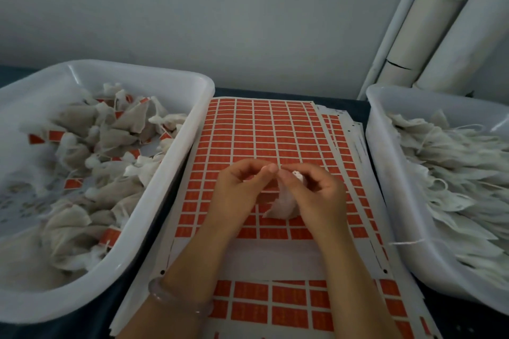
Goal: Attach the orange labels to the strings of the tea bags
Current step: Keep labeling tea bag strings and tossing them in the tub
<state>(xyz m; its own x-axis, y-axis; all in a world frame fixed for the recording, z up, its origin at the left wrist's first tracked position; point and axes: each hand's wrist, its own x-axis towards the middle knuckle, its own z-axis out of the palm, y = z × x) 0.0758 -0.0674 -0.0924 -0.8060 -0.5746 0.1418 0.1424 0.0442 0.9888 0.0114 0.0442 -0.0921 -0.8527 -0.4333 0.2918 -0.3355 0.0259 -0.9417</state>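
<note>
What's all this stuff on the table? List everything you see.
left tub: one, white, left of the sheets
labelled tea bags: many, beige with orange tags, in the left tub
label sheets: a stack, orange on white backing, centre
right tub: one, white, right of the sheets
unlabelled tea bags: many, white with strings, in the right tub
tubes: several, off-white, far right corner
table: one, dark blue, beneath everything
held tea bag: one, white, over the sheets
bracelet: one, pale pink, left wrist
left hand: pinches the bag's top
right hand: holds the bag
</note>
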